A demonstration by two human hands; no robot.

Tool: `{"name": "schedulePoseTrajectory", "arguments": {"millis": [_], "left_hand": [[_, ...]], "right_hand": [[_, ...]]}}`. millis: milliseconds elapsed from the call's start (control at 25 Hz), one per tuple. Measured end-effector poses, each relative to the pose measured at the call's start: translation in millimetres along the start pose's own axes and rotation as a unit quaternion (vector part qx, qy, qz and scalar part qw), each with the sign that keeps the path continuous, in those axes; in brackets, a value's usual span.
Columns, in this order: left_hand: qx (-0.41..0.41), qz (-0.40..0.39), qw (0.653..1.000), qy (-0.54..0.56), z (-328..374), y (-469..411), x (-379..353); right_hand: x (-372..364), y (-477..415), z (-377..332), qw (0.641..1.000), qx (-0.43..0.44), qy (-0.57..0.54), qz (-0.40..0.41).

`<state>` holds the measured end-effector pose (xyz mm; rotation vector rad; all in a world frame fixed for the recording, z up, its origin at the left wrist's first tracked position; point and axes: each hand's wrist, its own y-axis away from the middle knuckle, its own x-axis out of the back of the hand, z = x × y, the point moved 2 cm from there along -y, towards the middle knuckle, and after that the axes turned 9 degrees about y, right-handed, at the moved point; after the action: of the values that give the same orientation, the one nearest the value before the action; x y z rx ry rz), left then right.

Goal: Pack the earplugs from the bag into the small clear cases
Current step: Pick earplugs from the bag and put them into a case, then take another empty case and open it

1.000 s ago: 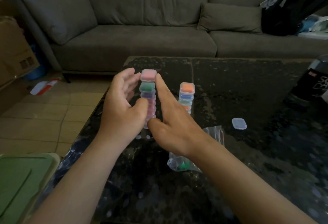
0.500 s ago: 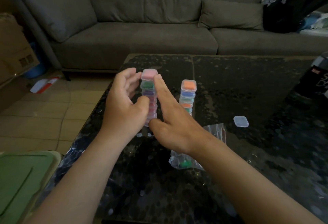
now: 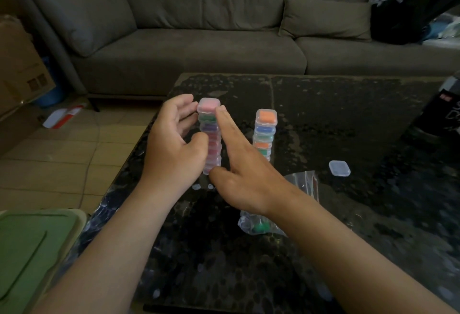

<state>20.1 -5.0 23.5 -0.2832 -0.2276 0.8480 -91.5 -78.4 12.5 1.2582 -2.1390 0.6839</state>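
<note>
My right forearm (image 3: 348, 251) hides most of the crumpled clear plastic bag (image 3: 249, 224) on the glossy black speckled counter (image 3: 224, 276); I make out one green foam earplug (image 3: 260, 228) inside. Beyond, my left hand (image 3: 174, 149) curls thumb and fingers round the tall stack of small clear square cases (image 3: 211, 124), while my right hand (image 3: 246, 176) lays straight fingers against its right side.

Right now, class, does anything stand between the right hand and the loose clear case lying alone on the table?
Yes. The shorter stack stands beside the right hand, which touches the taller stack, and the bag lies flat across the way to the loose case.
</note>
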Motion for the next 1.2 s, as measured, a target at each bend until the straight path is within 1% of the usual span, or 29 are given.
{"name": "schedulePoseTrajectory", "arguments": {"millis": [400, 600, 680, 760, 840, 920, 960, 1040, 1080, 1120, 1200], "left_hand": [[-0.009, -0.008, 1.0, -0.01, 0.0, 1.1, 0.5], [-0.033, 0.016, 0.999, -0.031, 2.3, 2.6, 4.0], [-0.057, 0.032, 0.997, -0.043, 5.9, 5.7, 5.1], [-0.083, 0.04, 0.994, -0.051, 8.9, 11.1, 4.9], [-0.103, 0.033, 0.993, -0.048, 10.3, 18.6, 2.4], [-0.119, 0.009, 0.992, -0.05, 7.9, 27.0, -2.8], [-0.129, -0.01, 0.99, -0.06, 6.7, 31.4, -6.8], [-0.143, -0.059, 0.984, -0.088, 6.1, 42.1, -18.3], [-0.148, -0.085, 0.981, -0.097, 6.0, 47.3, -24.5], [-0.154, -0.11, 0.976, -0.104, 5.8, 52.0, -31.7], [-0.17, -0.168, 0.963, -0.124, 4.7, 60.4, -48.5]], "right_hand": [[0.1, 1.4, 2.2, 1.0, -0.002, -0.001, 0.005], [4.1, 6.8, 0.1, 1.0, -0.012, -0.003, 0.012], [8.1, 13.4, -5.8, 0.999, 0.014, -0.018, 0.039], [13.9, 24.3, -10.0, 0.995, 0.033, -0.011, 0.098], [23.6, 34.6, -9.2, 0.987, 0.023, 0.017, 0.16], [35.6, 44.3, -3.5, 0.98, 0.0, 0.025, 0.198], [42.9, 49.1, 2.2, 0.978, -0.026, 0.003, 0.207], [63.2, 62.2, 15.5, 0.969, -0.099, -0.055, 0.221], [74.7, 70.2, 22.8, 0.961, -0.134, -0.063, 0.233], [86.4, 78.9, 31.8, 0.953, -0.169, -0.042, 0.247], [106.0, 95.6, 54.5, 0.938, -0.237, 0.067, 0.243]]}}
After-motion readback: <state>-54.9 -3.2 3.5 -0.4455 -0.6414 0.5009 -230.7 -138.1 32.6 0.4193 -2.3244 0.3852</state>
